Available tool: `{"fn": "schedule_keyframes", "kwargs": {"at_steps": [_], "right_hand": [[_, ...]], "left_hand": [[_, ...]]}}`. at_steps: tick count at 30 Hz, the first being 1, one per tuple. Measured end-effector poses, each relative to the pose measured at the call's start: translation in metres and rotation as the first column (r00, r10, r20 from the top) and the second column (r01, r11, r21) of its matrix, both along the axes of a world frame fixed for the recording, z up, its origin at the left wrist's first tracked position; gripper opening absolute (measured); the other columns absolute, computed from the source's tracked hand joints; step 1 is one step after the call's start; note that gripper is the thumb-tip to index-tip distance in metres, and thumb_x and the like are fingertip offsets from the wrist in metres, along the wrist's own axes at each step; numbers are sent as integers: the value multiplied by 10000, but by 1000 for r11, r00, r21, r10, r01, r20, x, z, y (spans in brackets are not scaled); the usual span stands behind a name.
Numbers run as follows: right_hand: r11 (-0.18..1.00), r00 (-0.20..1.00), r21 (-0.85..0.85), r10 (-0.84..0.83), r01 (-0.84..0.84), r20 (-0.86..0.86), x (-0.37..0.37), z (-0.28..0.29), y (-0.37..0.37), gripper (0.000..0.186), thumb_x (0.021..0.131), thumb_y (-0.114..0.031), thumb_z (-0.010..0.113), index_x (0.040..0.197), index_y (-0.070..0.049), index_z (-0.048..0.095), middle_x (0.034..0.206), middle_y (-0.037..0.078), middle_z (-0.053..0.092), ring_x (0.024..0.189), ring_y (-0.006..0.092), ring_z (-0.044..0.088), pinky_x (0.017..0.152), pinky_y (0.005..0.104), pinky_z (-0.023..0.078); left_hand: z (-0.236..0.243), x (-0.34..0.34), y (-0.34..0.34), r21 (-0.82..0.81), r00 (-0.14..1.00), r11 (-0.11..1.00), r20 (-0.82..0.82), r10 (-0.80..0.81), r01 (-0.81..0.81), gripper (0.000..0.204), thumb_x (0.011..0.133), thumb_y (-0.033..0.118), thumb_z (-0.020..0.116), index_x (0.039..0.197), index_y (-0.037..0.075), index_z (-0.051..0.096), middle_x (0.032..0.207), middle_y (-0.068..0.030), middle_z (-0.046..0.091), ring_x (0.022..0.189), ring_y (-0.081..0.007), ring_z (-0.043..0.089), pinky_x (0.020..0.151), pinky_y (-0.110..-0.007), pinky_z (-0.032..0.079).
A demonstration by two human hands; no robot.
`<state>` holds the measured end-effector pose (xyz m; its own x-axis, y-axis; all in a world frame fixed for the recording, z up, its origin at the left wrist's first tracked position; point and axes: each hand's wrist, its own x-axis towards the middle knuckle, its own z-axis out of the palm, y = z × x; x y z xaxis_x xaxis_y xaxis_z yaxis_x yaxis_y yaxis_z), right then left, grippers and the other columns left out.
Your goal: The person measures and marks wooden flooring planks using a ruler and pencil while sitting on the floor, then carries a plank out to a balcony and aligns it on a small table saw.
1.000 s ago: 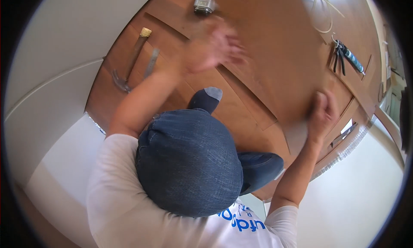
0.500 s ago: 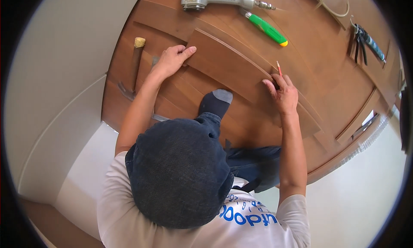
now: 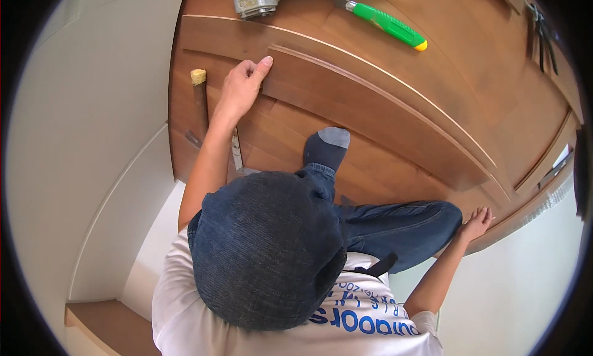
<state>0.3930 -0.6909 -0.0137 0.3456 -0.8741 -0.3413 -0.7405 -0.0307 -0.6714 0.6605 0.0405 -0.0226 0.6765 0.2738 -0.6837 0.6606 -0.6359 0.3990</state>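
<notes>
My left hand (image 3: 242,87) is closed on the left end of a narrow brown plank (image 3: 370,112), its thumb on top. The plank lies along a longer board (image 3: 216,38) on the wooden floor. My right hand (image 3: 479,219) is out to the right beside my bent knee, fingers curled; whatever it may hold is hidden. A hammer (image 3: 199,100) and a metal square (image 3: 236,149) lie by my left forearm. Beyond the boards are a green utility knife (image 3: 386,25) and a silver air tool (image 3: 259,1). My socked foot (image 3: 326,147) is below the plank.
A white panelled wall (image 3: 92,140) rises at the left, above a brown ledge (image 3: 102,319) at lower left. A caulking gun (image 3: 542,38) and further wooden pieces (image 3: 543,155) lie on the right.
My right hand has left the plank and moved down and right to beside my knee. My left hand, flung open earlier, now grips the plank's end. The green knife and air tool have come into view.
</notes>
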Motion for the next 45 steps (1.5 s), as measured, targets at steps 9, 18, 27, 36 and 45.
{"fn": "schedule_keyframes", "kwargs": {"at_steps": [9,18,27,36,45], "right_hand": [[963,980,264,107,-59,-170,53,-17,44,341,1021,-322,715,1228,-55,675,920,-36,622,784,55,571,660,194,435],[951,964,305,124,-48,-234,54,-17,41,313,984,-352,764,1120,-76,708,839,-49,604,689,42,538,605,192,433],[953,955,295,145,-65,-258,53,-18,37,310,980,-356,768,1127,-87,720,884,-45,641,736,47,566,656,209,462],[936,972,353,84,0,-221,32,-10,24,317,980,-316,768,1155,-56,723,927,-1,682,779,93,621,670,239,503],[971,979,228,116,-75,-170,64,-1,51,296,929,-266,811,1038,6,772,805,-51,612,747,53,526,704,221,464]], "left_hand": [[-1,-2,-8,110,998,993,-30,55,-51,701,906,679,679,881,-18,747,804,-139,728,805,-232,680,789,-381,529],[-16,-13,-14,1,986,986,-11,167,-167,679,872,675,735,774,3,722,675,-54,644,680,-159,587,681,-340,501],[-10,-12,-20,21,977,978,29,209,-210,689,857,679,756,714,7,699,633,-21,598,646,-133,538,641,-327,474],[-24,-5,-25,-32,976,976,-34,216,-217,554,909,586,763,876,33,778,775,33,630,764,-88,536,708,-289,470],[-37,-19,24,-247,936,903,-58,347,-350,386,1033,500,645,988,124,716,746,105,487,618,-23,373,566,-220,282]]}}
